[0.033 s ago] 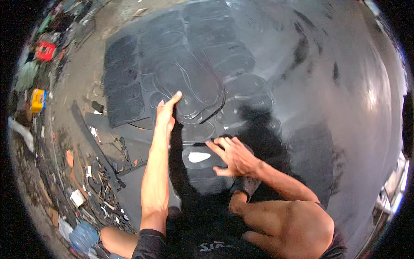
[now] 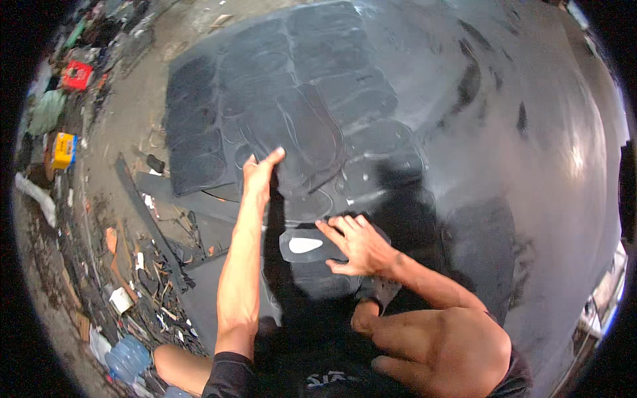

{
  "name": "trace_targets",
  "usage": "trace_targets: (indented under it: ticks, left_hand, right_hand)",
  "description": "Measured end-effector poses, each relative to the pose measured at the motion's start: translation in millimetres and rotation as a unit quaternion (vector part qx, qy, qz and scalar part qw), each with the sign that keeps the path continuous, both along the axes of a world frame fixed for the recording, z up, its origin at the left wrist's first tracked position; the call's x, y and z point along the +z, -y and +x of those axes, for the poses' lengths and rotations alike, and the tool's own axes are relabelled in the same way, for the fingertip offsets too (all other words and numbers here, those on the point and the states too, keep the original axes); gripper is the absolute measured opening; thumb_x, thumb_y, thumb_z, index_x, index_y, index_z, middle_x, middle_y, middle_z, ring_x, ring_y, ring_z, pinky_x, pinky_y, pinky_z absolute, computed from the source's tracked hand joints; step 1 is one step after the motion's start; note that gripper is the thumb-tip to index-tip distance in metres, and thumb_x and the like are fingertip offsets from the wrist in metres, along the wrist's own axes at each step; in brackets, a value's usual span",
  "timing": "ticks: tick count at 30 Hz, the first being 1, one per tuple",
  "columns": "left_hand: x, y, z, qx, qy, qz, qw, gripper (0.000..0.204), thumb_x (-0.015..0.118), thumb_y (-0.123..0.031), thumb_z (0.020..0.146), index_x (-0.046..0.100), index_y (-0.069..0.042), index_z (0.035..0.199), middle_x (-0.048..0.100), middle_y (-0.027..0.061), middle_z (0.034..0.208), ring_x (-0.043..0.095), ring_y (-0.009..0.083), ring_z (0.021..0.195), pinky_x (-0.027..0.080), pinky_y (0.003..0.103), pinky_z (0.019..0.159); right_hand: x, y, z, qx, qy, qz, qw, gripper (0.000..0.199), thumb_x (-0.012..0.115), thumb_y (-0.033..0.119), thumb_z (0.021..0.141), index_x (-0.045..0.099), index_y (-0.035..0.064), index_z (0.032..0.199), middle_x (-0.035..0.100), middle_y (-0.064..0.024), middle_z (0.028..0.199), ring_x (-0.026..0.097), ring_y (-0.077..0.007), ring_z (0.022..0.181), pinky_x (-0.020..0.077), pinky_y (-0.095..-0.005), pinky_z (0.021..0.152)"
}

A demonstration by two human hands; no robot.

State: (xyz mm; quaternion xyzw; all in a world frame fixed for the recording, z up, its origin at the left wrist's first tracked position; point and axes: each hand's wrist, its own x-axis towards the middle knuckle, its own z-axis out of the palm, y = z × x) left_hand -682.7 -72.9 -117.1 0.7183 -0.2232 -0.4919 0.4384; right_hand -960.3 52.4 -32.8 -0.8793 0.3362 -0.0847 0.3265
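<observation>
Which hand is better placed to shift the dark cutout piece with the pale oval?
Right, probably. The right hand lies spread with its fingers at the cutout piece. The left hand is stretched farther out, fingertips on the traced dark sheet, away from the piece.

The big black sheet (image 2: 292, 99) at twelve o'clock looks like matt, finely grained rubber or foam, scored with thin pale outlines of sole shapes, while the dark floor (image 2: 531, 132) from one to four o'clock is smooth and glossy, catching a bright sheen. Under the right hand (image 2: 358, 245) lies a flat dark cut-out piece (image 2: 298, 247), matt with a pale oval patch. At eight o'clock, black offcut strips (image 2: 149, 219) lie on rough, dusty concrete (image 2: 133, 113) beside a clear glossy plastic bottle (image 2: 126, 358).
</observation>
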Motion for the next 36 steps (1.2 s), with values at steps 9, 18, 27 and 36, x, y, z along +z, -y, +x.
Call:
trace_targets:
  ticks: [9, 18, 27, 36]
  left_hand:
    - [28, 54, -24, -0.059, 0.323, 0.128, 0.936, 0.090, 0.087, -0.043, 0.079, 0.053, 0.011, 0.142, 0.065, 0.0252, 0.132, 0.065, 0.0345, 0.119, 0.050, 0.044, 0.101]
    - [4, 65, -13, 0.034, 0.363, 0.119, 0.923, 0.118, 0.100, -0.033, 0.061, 0.035, 0.000, 0.153, 0.043, 0.0340, 0.147, 0.043, 0.0468, 0.139, 0.040, 0.051, 0.116]
    - [69, -49, -176, -0.172, 0.069, -0.105, 0.977, 0.038, 0.068, -0.024, 0.102, 0.054, -0.005, 0.131, 0.065, 0.0094, 0.111, 0.067, 0.0226, 0.098, 0.056, 0.038, 0.088]
    - [77, -144, -278, -0.364, -0.335, 0.123, 0.860, 0.052, 0.066, -0.010, 0.102, 0.047, -0.012, 0.150, 0.067, 0.0055, 0.113, 0.066, 0.0139, 0.102, 0.060, 0.031, 0.081]
  right_hand:
    - [-56, 14, 33, -0.140, -0.005, 0.144, 0.980, 0.082, 0.080, 0.034, 0.087, 0.040, 0.0047, 0.152, 0.049, -0.0188, 0.129, 0.055, -0.0368, 0.113, 0.0511, -0.0483, 0.094]
    - [-60, 5, 24, -0.162, 0.108, 0.176, 0.965, 0.089, 0.083, 0.028, 0.081, 0.038, 0.0030, 0.153, 0.053, -0.0215, 0.129, 0.055, -0.0397, 0.116, 0.0478, -0.0474, 0.099]
    - [-24, 20, -108, -0.353, 0.559, 0.495, 0.563, 0.077, 0.062, 0.054, 0.096, 0.042, 0.0056, 0.153, 0.062, -0.0083, 0.114, 0.059, -0.0181, 0.106, 0.0468, -0.0352, 0.096]
    - [0, -56, -195, -0.597, 0.573, 0.280, 0.487, 0.067, 0.052, 0.044, 0.104, 0.043, -0.0018, 0.152, 0.059, -0.0153, 0.143, 0.059, -0.0240, 0.124, 0.0437, -0.0366, 0.109]
